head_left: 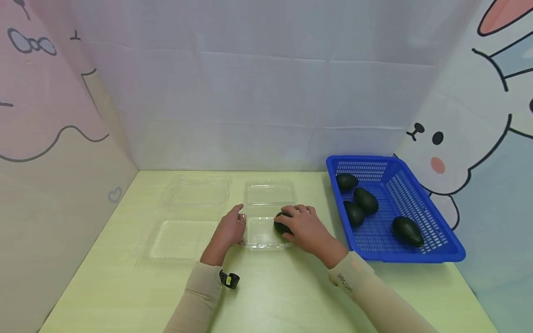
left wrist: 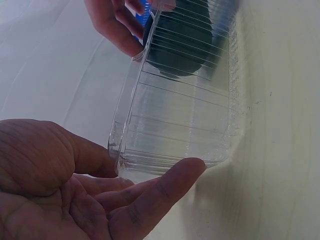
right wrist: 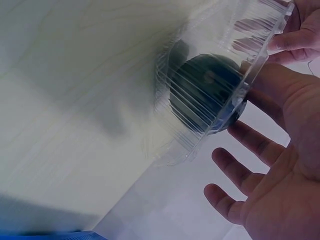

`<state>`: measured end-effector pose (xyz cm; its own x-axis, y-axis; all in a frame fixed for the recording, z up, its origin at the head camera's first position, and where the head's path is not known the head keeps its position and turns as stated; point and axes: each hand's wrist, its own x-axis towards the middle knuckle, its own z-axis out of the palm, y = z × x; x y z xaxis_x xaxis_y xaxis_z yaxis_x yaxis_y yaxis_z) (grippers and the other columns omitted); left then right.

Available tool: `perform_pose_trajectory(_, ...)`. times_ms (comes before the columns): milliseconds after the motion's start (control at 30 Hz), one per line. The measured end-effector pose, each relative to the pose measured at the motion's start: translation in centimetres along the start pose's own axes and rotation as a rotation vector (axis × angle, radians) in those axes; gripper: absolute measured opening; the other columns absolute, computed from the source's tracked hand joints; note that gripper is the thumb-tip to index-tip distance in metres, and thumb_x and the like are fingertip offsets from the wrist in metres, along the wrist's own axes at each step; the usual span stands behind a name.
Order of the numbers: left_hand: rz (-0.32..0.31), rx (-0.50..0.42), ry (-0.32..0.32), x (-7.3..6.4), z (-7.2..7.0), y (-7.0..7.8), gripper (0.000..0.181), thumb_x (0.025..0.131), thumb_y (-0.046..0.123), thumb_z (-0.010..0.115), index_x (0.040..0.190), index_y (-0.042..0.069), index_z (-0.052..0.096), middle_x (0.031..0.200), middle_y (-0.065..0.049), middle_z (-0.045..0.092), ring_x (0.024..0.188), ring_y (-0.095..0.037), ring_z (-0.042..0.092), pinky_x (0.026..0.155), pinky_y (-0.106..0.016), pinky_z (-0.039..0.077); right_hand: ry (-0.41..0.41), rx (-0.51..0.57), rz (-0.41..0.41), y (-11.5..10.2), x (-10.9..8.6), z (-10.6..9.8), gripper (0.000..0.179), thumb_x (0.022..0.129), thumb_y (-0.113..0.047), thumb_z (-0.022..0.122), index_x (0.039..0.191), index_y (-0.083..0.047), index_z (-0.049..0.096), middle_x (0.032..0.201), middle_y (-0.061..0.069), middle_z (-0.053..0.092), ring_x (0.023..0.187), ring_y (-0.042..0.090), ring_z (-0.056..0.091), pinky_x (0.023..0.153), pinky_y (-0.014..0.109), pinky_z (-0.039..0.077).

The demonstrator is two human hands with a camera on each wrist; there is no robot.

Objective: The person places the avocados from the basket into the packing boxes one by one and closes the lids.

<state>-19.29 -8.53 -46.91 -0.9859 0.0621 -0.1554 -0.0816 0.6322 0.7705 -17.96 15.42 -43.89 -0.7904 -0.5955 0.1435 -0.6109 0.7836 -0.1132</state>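
Note:
A clear plastic clamshell container lies with its lid folded back behind its ridged base. My left hand holds the left end of the base, its thumb at the rim and its other fingers against the end wall. A dark green avocado sits inside the base toward the right end, seen through the wall. From above, my right hand grips this avocado with thumb and forefinger, while the remaining fingers spread beside it over the rim.
On the right stands a blue plastic basket with several avocados in it. Another clear clamshell container lies on the left, its lid laid back. A white cloth backdrop rises behind the pale table.

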Motion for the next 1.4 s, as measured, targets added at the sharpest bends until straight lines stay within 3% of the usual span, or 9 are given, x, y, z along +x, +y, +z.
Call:
perform_pose_trajectory(400, 0.003, -0.014, 0.001, -0.2, -0.2, 0.1, 0.049, 0.109, 0.011, 0.044, 0.156, -0.003, 0.037, 0.136, -0.028, 0.06, 0.065, -0.02, 0.067, 0.053, -0.033, 0.056, 0.067, -0.05, -0.051, -0.3, -0.7, -1.7, 0.041, 0.089, -0.023, 0.084, 0.128, -0.023, 0.072, 0.139, 0.01, 0.061, 0.123, 0.039, 0.057, 0.102, 0.06, 0.043)
perform_pose_trajectory(700, 0.003, -0.014, -0.001, -0.2, -0.3, 0.1, 0.049, 0.109, 0.011, 0.043, 0.156, -0.002, 0.036, 0.136, -0.028, 0.06, 0.063, -0.018, 0.066, 0.053, -0.033, 0.055, 0.113, -0.037, -0.038, 1.0, -1.5, -4.2, 0.048, 0.088, -0.025, 0.085, 0.133, -0.018, 0.069, 0.142, 0.015, 0.057, 0.126, 0.041, 0.054, 0.104, 0.062, 0.041)
perform_pose_trajectory(1000, 0.013, -0.018, 0.006, -0.3, -0.3, 0.2, 0.049, 0.109, 0.01, 0.044, 0.156, -0.003, 0.037, 0.135, -0.028, 0.061, 0.068, -0.021, 0.067, 0.052, -0.033, 0.056, 0.117, -0.024, 0.077, 3.4, -2.4, -7.1, 0.056, 0.092, -0.026, 0.081, 0.143, -0.017, 0.062, 0.15, 0.019, 0.05, 0.133, 0.046, 0.047, 0.106, 0.068, 0.036)
perform_pose_trajectory(1400, 0.016, 0.001, 0.006, -0.1, -0.1, 0.0, 0.049, 0.109, 0.011, 0.044, 0.155, -0.003, 0.037, 0.135, -0.028, 0.061, 0.073, -0.021, 0.067, 0.054, -0.034, 0.055, 0.071, 0.002, 0.257, 6.6, -3.3, -9.9, 0.077, 0.094, -0.025, 0.078, 0.16, -0.017, 0.039, 0.16, 0.024, 0.031, 0.139, 0.053, 0.035, 0.109, 0.076, 0.027)
